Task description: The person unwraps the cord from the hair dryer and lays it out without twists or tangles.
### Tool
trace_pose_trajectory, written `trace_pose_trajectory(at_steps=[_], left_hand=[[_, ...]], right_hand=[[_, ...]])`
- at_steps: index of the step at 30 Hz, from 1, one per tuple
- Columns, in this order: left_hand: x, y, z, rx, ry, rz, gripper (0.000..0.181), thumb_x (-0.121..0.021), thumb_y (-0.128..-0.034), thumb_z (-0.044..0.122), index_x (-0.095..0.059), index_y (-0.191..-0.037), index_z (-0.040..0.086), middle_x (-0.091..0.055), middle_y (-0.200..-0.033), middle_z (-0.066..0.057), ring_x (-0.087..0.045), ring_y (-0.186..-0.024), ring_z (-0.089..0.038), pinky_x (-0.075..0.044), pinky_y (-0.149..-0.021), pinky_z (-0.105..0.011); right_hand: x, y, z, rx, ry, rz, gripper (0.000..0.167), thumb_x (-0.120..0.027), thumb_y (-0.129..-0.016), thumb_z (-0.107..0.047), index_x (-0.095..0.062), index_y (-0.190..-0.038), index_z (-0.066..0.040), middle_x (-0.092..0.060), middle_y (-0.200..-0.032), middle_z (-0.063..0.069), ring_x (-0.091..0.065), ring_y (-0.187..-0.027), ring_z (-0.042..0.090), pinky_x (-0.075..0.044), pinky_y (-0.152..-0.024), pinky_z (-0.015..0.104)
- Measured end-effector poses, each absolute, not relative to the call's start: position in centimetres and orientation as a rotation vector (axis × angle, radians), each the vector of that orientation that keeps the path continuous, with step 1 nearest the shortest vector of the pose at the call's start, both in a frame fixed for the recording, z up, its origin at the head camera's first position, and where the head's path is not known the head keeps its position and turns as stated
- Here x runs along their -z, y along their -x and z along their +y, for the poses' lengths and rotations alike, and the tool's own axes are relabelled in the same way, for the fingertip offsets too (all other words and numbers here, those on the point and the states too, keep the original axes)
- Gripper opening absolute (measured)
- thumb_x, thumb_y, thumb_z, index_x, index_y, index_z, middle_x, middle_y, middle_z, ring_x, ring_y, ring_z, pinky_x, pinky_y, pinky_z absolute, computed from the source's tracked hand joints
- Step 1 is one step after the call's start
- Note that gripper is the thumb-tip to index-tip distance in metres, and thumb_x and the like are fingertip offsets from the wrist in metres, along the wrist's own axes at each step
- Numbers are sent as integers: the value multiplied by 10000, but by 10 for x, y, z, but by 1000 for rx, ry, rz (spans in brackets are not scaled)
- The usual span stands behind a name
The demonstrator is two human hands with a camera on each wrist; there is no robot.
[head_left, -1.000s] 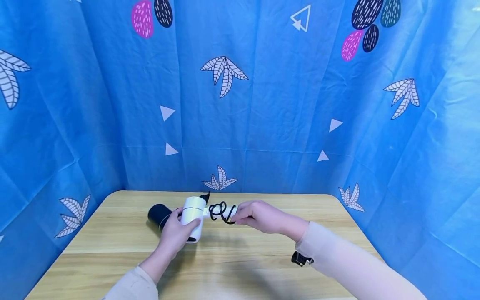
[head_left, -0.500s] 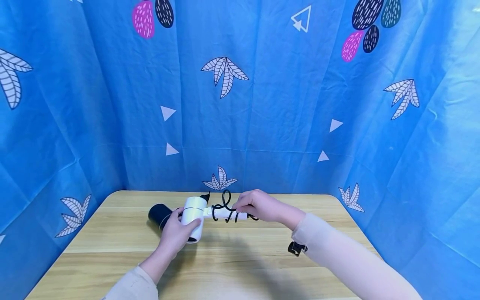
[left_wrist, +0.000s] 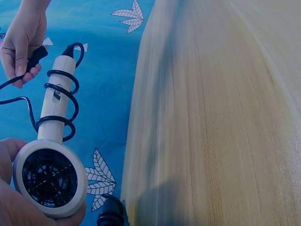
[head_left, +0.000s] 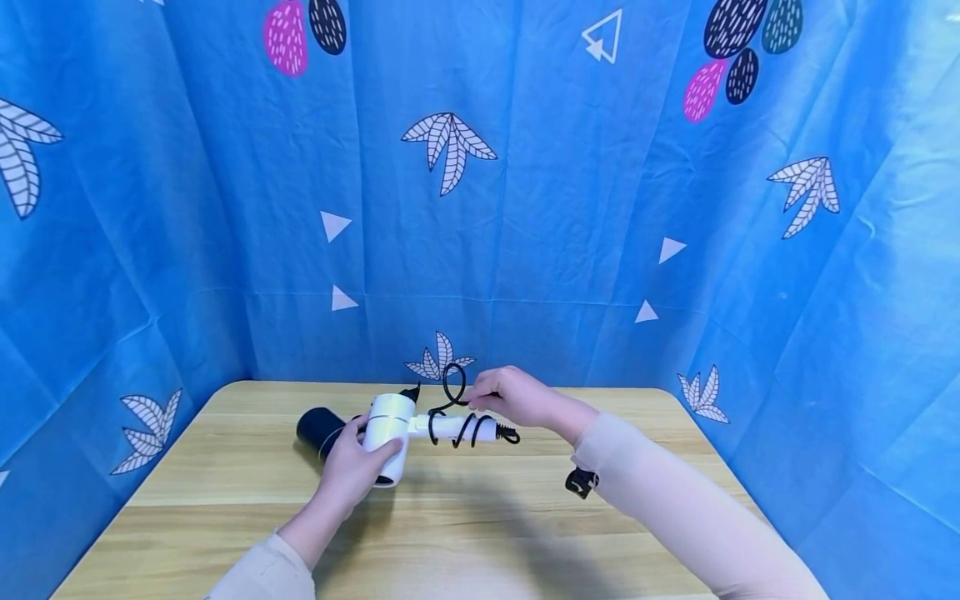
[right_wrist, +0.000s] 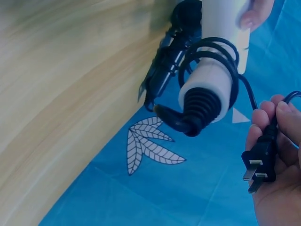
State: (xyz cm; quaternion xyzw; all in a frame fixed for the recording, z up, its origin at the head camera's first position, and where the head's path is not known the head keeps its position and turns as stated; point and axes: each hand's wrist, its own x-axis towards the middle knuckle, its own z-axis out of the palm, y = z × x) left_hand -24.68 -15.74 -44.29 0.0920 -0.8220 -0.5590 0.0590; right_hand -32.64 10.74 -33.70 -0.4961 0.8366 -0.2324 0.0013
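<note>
My left hand (head_left: 350, 467) grips the round head of a white hair dryer (head_left: 388, 425), its handle pointing right above the table. Black cord (left_wrist: 70, 96) winds in several loose coils round the handle. In the right wrist view, my right hand (right_wrist: 280, 150) holds the cord's end by the two-pin black plug (right_wrist: 263, 153), thumb and fingers closed on it. In the head view the right hand (head_left: 513, 396) is above and beyond the handle's end, and a loop of cord rises between it and the handle.
Left of the held dryer, a black hair dryer (head_left: 318, 427) lies on the wooden table (head_left: 450, 533). Blue patterned cloth (head_left: 495, 250) hangs behind and at both sides. A black device (head_left: 582, 482) is at the right wrist.
My right hand has moved up and away from me with the cord, uncovering the handle's end; the free loop stands higher. The left hand and the white dryer have stayed about still.
</note>
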Motion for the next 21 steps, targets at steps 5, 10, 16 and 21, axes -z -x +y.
trace_pose_trajectory(at_steps=[5,10,16,21], left_hand=[[443,246,-158,1711,-264,-2473,836,-746,-893,300,-293,-1521,-17,-464,-1420,-317,-535,-1213,-440,-545,-913,-502],[443,246,-157,1723,-231,-2453,834,-753,-892,297,-303,-1512,-31,-481,-1394,-327,-550,-1192,-438,-563,-879,-480],[443,246,-157,1727,-224,-2453,831,-755,-893,297,-306,-1516,-21,-487,-1393,-325,-558,-1183,-434,-572,-858,-469],[443,246,-157,1738,-218,-2449,829,-756,-891,291,-308,-1516,-19,-500,-1382,-319,-566,-1173,-427,-578,-844,-459]], right_hand=[[340,333,106,702,1520,2641,226,-642,-958,-19,-736,-1163,-8,-731,-1046,98,-697,-919,146,-544,-802,199],[344,339,107,702,1472,2665,221,-647,-954,-20,-742,-1152,-13,-736,-1038,96,-702,-910,146,-543,-808,199],[348,347,109,692,1439,2687,226,-651,-954,-31,-743,-1160,-22,-738,-1007,70,-699,-865,123,-543,-780,192],[354,352,111,695,1392,2679,228,-641,-958,-25,-736,-1165,-11,-743,-1014,71,-701,-873,131,-544,-794,198]])
